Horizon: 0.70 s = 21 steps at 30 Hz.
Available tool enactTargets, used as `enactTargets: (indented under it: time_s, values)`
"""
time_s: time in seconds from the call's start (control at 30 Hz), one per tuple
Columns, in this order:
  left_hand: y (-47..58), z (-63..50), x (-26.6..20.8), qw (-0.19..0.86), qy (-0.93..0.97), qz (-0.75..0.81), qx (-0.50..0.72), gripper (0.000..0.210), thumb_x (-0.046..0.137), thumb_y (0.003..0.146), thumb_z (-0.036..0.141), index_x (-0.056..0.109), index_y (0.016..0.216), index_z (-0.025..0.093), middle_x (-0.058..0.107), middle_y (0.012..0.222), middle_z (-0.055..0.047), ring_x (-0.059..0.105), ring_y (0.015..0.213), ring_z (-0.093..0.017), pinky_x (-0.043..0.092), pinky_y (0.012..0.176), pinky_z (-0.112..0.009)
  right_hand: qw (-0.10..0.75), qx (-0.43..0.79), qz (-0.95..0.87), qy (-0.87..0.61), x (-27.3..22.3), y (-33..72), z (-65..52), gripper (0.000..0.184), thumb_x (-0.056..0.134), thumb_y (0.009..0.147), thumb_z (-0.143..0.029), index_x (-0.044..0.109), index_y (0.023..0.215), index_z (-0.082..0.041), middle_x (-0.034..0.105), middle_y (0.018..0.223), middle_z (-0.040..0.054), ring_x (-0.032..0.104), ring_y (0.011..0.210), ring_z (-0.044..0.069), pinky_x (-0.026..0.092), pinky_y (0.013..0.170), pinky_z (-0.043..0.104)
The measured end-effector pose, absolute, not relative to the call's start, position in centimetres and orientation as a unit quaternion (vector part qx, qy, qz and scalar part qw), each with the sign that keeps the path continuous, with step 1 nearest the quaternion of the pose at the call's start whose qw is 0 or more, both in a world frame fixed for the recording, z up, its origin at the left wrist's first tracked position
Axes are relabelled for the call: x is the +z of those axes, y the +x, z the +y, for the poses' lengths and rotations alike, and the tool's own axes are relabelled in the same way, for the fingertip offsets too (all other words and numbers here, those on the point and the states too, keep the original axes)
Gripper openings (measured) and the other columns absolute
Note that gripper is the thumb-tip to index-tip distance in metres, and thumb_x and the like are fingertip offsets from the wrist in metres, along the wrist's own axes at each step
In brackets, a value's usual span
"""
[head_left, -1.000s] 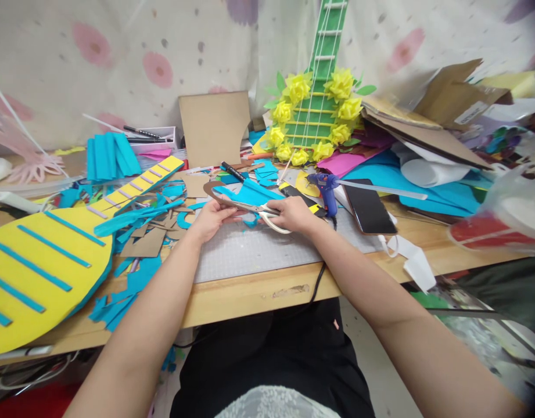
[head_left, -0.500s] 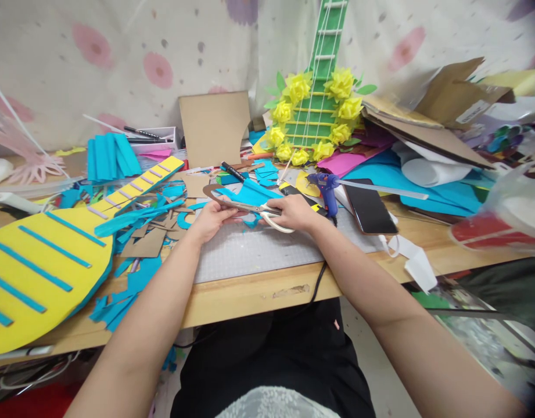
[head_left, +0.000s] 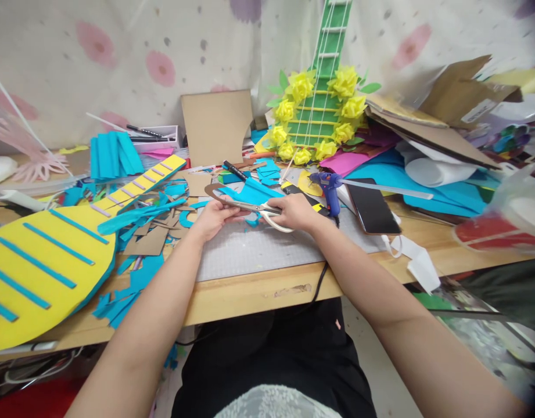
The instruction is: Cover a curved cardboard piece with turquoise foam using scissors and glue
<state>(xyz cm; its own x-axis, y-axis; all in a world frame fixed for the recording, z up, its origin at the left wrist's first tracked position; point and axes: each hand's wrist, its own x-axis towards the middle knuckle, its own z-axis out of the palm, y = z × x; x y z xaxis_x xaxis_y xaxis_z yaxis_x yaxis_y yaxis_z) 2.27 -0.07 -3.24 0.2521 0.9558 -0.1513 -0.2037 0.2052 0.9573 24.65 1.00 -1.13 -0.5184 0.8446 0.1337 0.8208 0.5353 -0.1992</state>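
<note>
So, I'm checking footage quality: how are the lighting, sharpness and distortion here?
Head view: soft, fairly even light, no harsh shadows around the scissors; head view: apparent wide-angle stretch, the right forearm looming large; head view: translucent plastic at far right looks smeared, and the upper right corner darkens.

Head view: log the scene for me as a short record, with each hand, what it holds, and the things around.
Left hand: pinching a curved brown piece
Right hand: holding scissors by white handles, blades toward the left hand
Under hands: grey mat
Left side: yellow cutout with blue strips; blue scraps
Behind: green guitar shape ringed with yellow flowers
Right side: glue gun, then phone
Unclear: blade opening
</note>
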Motion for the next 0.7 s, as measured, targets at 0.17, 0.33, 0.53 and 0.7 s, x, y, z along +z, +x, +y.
enactTargets:
  time_s: [0.17,0.33,0.53,0.7]
  values:
    - [2.38,-0.17,-3.05,0.65,0.443,0.421,0.451,0.019,0.075,0.06,0.02,0.065,0.075,0.012,0.07,0.085,-0.009,0.067,0.087,-0.027,0.052,0.084,-0.044,0.11,0.046,-0.865,-0.488,-1.23,24.52,0.9,0.045,0.047,0.074,-0.062,0.066,0.079,-0.021,0.063,0.066,0.0036,0.052,0.063,0.015,0.021,0.055,0.025]
    - [2.53,-0.29,-3.18,0.656,0.451,0.405,0.449,0.025,0.076,0.058,0.023,0.067,0.078,0.013,0.071,0.087,-0.009,0.066,0.089,-0.028,0.052,0.083,-0.043,0.111,0.048,-0.862,-0.492,-1.1,24.29,0.78,0.041,0.048,0.075,-0.058,0.066,0.077,-0.021,0.063,0.066,0.0035,0.052,0.063,0.015,0.02,0.054,0.025]
    - [2.37,-0.25,-3.32,0.655,0.471,0.392,0.442,0.026,0.076,0.06,0.027,0.068,0.082,0.014,0.071,0.091,-0.01,0.066,0.091,-0.026,0.054,0.079,-0.036,0.136,0.076,-0.839,-0.521,-1.17,24.16,0.86,0.043,0.046,0.076,-0.059,0.063,0.071,-0.02,0.062,0.065,0.0023,0.052,0.062,0.014,0.022,0.054,0.024]
    - [2.06,-0.12,-3.19,0.65,0.476,0.398,0.439,0.03,0.075,0.062,0.028,0.066,0.087,0.014,0.071,0.091,-0.01,0.067,0.088,-0.025,0.054,0.079,-0.037,0.121,0.072,-0.797,-0.587,-1.39,24.2,1.38,0.044,0.044,0.076,-0.061,0.062,0.08,-0.022,0.067,0.076,0.0041,0.056,0.068,0.017,0.025,0.055,0.025]
